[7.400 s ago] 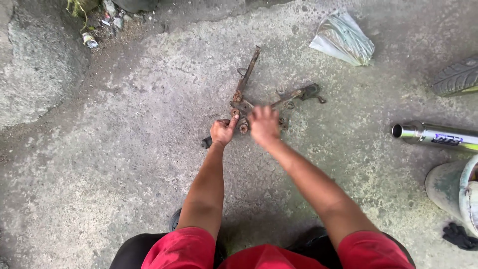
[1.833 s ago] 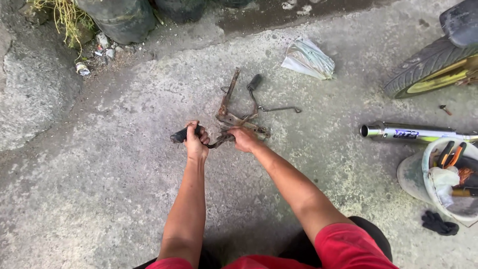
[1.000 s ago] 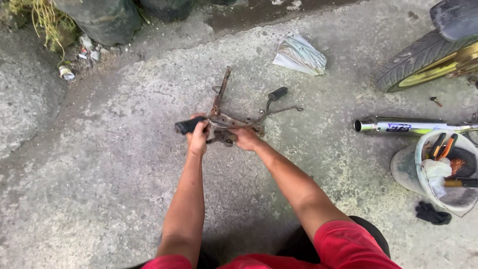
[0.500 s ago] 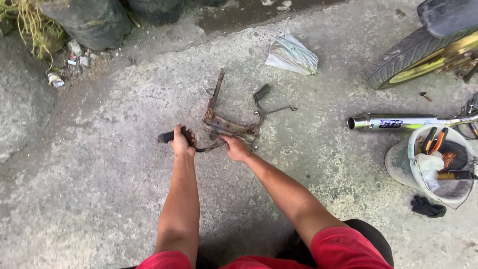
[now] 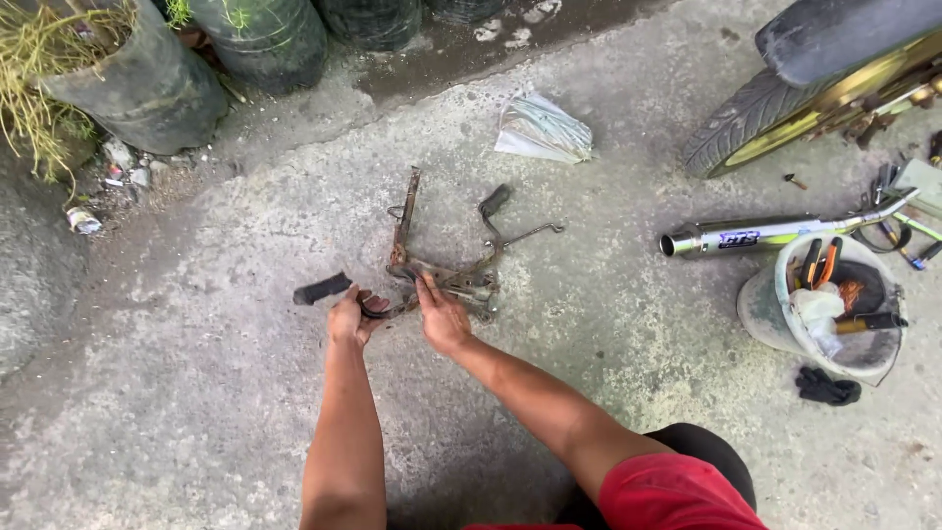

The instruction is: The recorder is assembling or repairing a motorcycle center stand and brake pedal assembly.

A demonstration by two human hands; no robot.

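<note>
A rusty metal bracket (image 5: 442, 275) with a long upright bar and black rubber footpegs lies on the concrete ground. My left hand (image 5: 349, 316) grips the bracket's left arm just beside its black rubber peg (image 5: 321, 289). My right hand (image 5: 442, 316) presses on the bracket's middle plate, fingers curled over its edge. The other black peg (image 5: 494, 199) points away at the far right of the bracket.
A chrome exhaust pipe (image 5: 775, 234) lies at right beside a bucket (image 5: 785, 314) of tools. A motorcycle wheel (image 5: 785, 108) stands top right. A crumpled plastic bag (image 5: 542, 130) lies beyond the bracket. Black planter bags (image 5: 147, 83) line the top left. A black rag (image 5: 826, 386) lies near the bucket.
The camera view has shifted, so the bracket sits a little lower left in view. My hands keep the same hold on the bracket, which has turned slightly.
</note>
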